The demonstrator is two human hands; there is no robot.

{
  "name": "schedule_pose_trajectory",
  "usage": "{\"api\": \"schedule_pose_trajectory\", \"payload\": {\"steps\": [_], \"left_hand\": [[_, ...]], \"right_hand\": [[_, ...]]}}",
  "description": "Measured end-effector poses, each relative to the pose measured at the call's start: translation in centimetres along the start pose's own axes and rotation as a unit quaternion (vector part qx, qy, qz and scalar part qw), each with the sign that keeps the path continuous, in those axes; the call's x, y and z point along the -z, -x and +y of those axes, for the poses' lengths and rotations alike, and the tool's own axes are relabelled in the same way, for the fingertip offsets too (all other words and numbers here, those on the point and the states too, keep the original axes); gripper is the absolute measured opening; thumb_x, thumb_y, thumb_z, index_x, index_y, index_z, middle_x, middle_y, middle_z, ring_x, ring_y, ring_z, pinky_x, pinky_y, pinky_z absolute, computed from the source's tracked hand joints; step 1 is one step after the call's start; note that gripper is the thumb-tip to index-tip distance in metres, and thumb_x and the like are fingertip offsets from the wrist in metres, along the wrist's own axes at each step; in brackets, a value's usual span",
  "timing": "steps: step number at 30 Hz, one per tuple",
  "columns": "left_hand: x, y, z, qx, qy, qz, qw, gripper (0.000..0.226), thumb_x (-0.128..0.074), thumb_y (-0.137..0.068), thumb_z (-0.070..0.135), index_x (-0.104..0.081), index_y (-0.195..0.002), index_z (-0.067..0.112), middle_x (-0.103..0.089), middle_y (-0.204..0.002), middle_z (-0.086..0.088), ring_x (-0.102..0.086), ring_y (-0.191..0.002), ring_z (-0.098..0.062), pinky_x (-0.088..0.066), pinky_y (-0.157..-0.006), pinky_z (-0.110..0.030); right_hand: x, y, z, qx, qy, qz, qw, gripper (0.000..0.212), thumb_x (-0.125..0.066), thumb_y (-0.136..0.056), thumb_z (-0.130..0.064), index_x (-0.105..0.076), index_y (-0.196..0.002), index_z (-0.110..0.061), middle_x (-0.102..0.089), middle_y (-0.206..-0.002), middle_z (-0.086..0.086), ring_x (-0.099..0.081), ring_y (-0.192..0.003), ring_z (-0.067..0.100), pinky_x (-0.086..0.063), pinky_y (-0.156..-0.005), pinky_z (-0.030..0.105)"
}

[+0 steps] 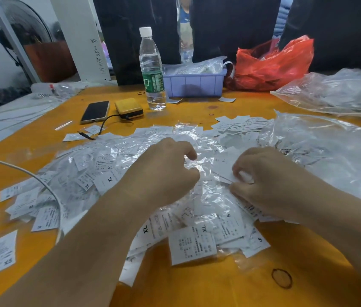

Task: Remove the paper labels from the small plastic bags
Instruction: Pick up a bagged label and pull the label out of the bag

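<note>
A heap of small clear plastic bags with white paper size labels (108, 171) covers the middle of the orange table (208, 284). Over the heap, my left hand (164, 171) pinches a crinkled clear bag (194, 168) between thumb and curled fingers. My right hand (270, 182) grips a small stack of white paper labels (224, 165) at its lower edge, just right of that bag. A loose pile of bare labels (239, 125) lies farther back on the right.
A water bottle (152, 69), a phone (95, 111) and a yellow power bank (128, 108) stand behind the heap. A purple bin (195, 84), a red bag (272, 63) and large clear bags (334, 94) sit at the back right. A white cable (20, 169) crosses the left.
</note>
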State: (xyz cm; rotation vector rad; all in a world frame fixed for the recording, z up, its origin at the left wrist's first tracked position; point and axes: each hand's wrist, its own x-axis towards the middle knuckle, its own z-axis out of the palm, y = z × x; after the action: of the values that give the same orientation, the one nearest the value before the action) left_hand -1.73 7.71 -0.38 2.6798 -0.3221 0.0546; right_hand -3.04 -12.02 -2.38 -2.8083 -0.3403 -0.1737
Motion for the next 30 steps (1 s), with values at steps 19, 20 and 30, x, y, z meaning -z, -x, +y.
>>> {"api": "schedule_pose_trajectory", "payload": {"steps": [19,20,30], "left_hand": [[-0.3,-0.1,1.2,-0.016,0.415,-0.006,0.910,0.014,-0.059,-0.096,0.021,-0.067,-0.096,0.011,-0.069,-0.083,-0.005,-0.059,-0.066,-0.010,-0.047,-0.056,-0.023],[-0.3,0.0,1.2,-0.029,0.409,0.010,0.912,0.011,-0.060,-0.095,0.016,-0.069,-0.091,0.010,-0.067,-0.076,-0.006,-0.057,-0.061,-0.010,-0.045,-0.054,-0.023],[-1.0,0.8,1.9,-0.176,0.262,0.049,0.948,0.015,-0.059,-0.096,0.022,-0.067,-0.083,0.019,-0.058,-0.057,0.008,-0.040,-0.046,-0.008,-0.031,-0.043,-0.020]], "right_hand": [[1.7,0.4,-1.0,0.000,-0.501,0.028,0.865,0.006,-0.068,-0.085,-0.012,-0.068,-0.080,-0.009,-0.052,-0.053,-0.003,-0.043,-0.047,0.009,-0.034,-0.050,0.031],[1.8,0.5,-1.0,0.005,-0.471,0.029,0.881,0.002,-0.069,-0.084,-0.013,-0.068,-0.084,-0.012,-0.054,-0.053,-0.002,-0.045,-0.047,0.008,-0.035,-0.050,0.028],[4.2,1.8,-1.0,-0.068,0.149,0.003,0.986,0.026,-0.046,-0.094,-0.009,-0.057,-0.113,-0.023,-0.062,-0.095,0.000,-0.059,-0.078,0.018,-0.051,-0.067,0.032]]}}
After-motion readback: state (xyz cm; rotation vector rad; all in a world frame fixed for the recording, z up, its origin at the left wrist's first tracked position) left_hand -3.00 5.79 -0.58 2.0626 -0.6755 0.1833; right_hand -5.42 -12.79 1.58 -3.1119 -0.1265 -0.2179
